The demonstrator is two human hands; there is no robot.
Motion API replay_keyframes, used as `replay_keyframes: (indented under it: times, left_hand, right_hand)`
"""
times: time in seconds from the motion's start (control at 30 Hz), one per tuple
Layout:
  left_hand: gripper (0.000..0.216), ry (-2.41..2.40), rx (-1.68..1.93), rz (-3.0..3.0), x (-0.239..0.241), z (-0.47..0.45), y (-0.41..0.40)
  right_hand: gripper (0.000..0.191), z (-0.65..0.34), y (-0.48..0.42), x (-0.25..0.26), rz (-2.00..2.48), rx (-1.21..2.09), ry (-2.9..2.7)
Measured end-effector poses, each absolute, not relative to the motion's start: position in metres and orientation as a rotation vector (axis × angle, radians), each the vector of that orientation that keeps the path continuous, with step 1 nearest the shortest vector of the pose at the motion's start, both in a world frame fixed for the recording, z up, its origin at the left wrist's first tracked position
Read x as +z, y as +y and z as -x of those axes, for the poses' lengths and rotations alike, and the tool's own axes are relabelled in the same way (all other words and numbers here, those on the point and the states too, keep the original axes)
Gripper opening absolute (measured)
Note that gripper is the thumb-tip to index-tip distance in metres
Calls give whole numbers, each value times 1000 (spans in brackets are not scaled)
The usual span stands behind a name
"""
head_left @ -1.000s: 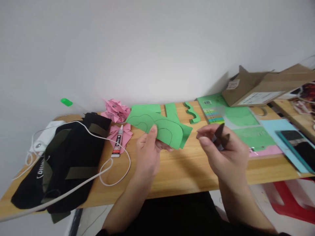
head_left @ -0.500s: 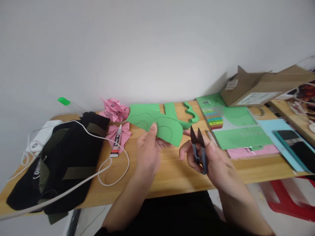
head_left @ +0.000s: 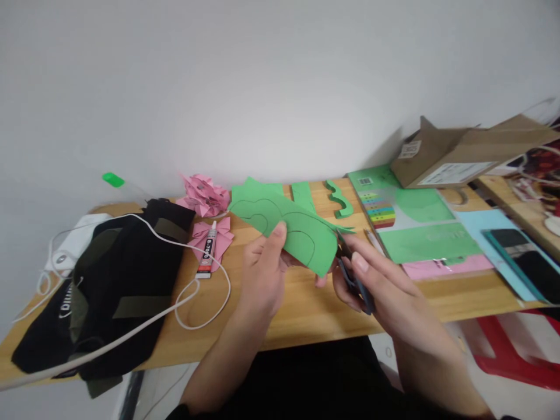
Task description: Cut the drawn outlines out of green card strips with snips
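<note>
My left hand [head_left: 266, 265] pinches a sheet of green paper [head_left: 301, 233] with curved pencil outlines, thumb on top and fingers beneath. The paper is partly cut, and a narrow strip curls off its right end. Blue-handled thread snips [head_left: 353, 280] sit in my right hand [head_left: 389, 286], closed round the handles. Their dark blades meet the paper's right edge; the tips are partly hidden. Behind the sheet lie green paper scraps [head_left: 303, 195] and a wavy green offcut [head_left: 338, 199].
To the left are a pink paper flower [head_left: 203, 195], a glue tube [head_left: 206, 251], a white cable [head_left: 225, 291] and a black bag [head_left: 131, 286]. Rightward are a green paper pack [head_left: 420, 210], a cardboard box [head_left: 459, 151] and a phone [head_left: 520, 256] on the wooden table [head_left: 297, 326].
The snips have moved up to the paper's right edge, and their blades have come together there. The green sheet has shifted slightly right and tilted in my left hand.
</note>
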State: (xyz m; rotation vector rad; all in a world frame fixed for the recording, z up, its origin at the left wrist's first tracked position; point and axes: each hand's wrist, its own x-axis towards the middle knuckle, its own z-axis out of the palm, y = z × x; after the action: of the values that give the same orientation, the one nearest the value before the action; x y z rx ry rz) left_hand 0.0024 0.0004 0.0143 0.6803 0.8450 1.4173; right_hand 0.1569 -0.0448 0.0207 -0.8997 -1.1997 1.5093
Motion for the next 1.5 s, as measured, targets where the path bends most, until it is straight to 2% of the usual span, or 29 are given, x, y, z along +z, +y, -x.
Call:
replay_keyframes:
  times: [0.07, 0.17, 0.37, 0.9, 1.5]
  left_hand:
    - [32, 881, 1390, -775, 12, 1, -1]
    - [38, 933, 1350, -941, 8, 10, -3]
    - [39, 938, 1373, -1134, 6, 19, -3]
    - [39, 986, 1453, -1259, 14, 18, -7]
    - [43, 1047, 1466, -1217, 12, 16, -7]
  right_hand:
    - [24, -158, -42, 24, 893, 1560, -1197]
    - [36, -162, -39, 29, 903, 1597, -1243]
    - [36, -167, -41, 35, 933, 1635, -1240]
    - [33, -167, -40, 38, 985, 1677, -1042]
    - [40, -162, -39, 31, 930, 1649, -1051]
